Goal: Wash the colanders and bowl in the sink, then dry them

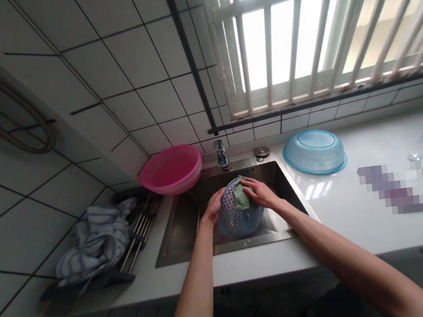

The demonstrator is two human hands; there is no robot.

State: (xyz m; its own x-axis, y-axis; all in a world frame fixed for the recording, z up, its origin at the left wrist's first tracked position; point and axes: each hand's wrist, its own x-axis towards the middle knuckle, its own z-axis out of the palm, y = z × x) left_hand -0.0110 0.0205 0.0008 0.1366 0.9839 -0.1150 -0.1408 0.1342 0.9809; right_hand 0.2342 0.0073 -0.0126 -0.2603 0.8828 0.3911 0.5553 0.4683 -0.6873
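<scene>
Over the steel sink, my left hand (214, 206) grips the left rim of a blue colander (237, 220) full of small holes. The colander is tilted, its open side turned away from me as far as I can tell. My right hand (259, 192) presses a green cloth (242, 198) against the colander's upper right part, with its fingers bent over the cloth. The sink (278, 179) lies beneath both hands, and a chrome faucet (220, 153) stands behind them.
A pink basin (172, 170) sits at the sink's back left corner. An upturned blue basin (314, 152) rests on the white counter (342, 230) to the right. Left of the sink, a striped towel (94, 238) lies by a metal rack (138, 233). A barred window (297, 42) is above.
</scene>
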